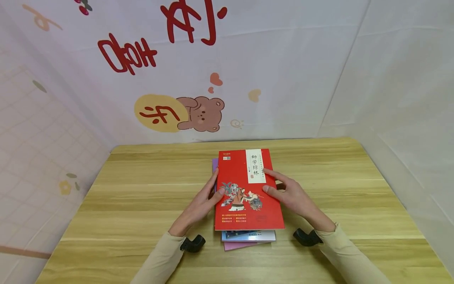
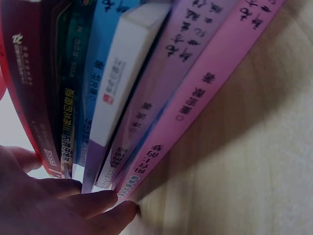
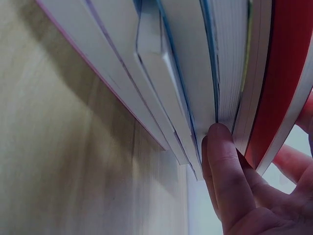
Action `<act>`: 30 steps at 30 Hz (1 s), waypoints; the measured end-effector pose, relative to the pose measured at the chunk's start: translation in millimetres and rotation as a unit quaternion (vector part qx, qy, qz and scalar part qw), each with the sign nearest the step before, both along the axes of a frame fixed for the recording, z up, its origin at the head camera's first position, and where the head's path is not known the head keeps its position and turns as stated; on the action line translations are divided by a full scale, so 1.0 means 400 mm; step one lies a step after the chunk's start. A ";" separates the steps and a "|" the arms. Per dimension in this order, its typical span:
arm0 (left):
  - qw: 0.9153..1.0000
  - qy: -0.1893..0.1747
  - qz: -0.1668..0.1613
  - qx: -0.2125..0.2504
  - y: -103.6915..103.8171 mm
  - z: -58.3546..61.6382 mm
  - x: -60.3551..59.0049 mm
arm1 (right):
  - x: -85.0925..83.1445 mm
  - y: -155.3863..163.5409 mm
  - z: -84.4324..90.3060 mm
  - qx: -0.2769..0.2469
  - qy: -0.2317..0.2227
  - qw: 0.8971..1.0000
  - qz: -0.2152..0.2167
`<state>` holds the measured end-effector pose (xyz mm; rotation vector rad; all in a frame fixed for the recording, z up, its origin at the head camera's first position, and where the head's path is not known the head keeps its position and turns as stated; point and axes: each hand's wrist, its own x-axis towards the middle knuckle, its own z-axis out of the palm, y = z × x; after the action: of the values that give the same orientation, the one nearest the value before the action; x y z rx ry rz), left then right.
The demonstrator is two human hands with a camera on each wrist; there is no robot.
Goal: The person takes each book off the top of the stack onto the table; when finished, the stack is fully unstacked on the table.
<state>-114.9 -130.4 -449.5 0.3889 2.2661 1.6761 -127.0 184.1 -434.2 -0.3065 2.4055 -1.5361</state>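
A red book [image 1: 244,197] with a white title panel and drawn figures lies on top of a stack of several books. At the stack's left side is my left hand [image 1: 203,199], its thumb over the red cover's edge. Its fingertips touch the spines low down in the left wrist view, where a pink spine [image 2: 195,98] is lowest and a white book [image 2: 117,68] sits mid-stack. My right hand [image 1: 292,194] is on the other side, thumb and index finger on the red cover. In the right wrist view, another fingertip touches the page edges [image 3: 230,63].
The stack stands on a wood-grain table [image 1: 149,185]. Behind it hangs a white cloth [image 1: 283,59] with red characters and a printed bear [image 1: 203,114]. Black wrist devices [image 1: 193,243] sit on both wrists. Below the red book, blue and pink books jut toward me.
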 end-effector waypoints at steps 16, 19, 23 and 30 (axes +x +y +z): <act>0.999 0.015 0.004 -0.030 0.008 -0.002 0.011 | 0.024 0.013 0.010 -0.012 0.006 0.999 -0.033; 0.999 0.024 0.005 -0.035 0.008 -0.004 0.012 | 0.030 0.017 0.011 -0.018 0.010 0.999 -0.044; 0.999 0.041 0.003 -0.027 0.008 -0.010 0.010 | 0.039 0.020 0.016 -0.045 0.005 0.998 -0.054; 0.999 0.043 0.001 -0.032 0.010 -0.015 0.007 | 0.051 0.021 0.035 -0.076 0.004 0.995 -0.064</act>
<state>-111.9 -126.5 -455.6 0.4507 2.3747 1.6138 -106.5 192.7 -420.3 -0.1928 2.3600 -1.7818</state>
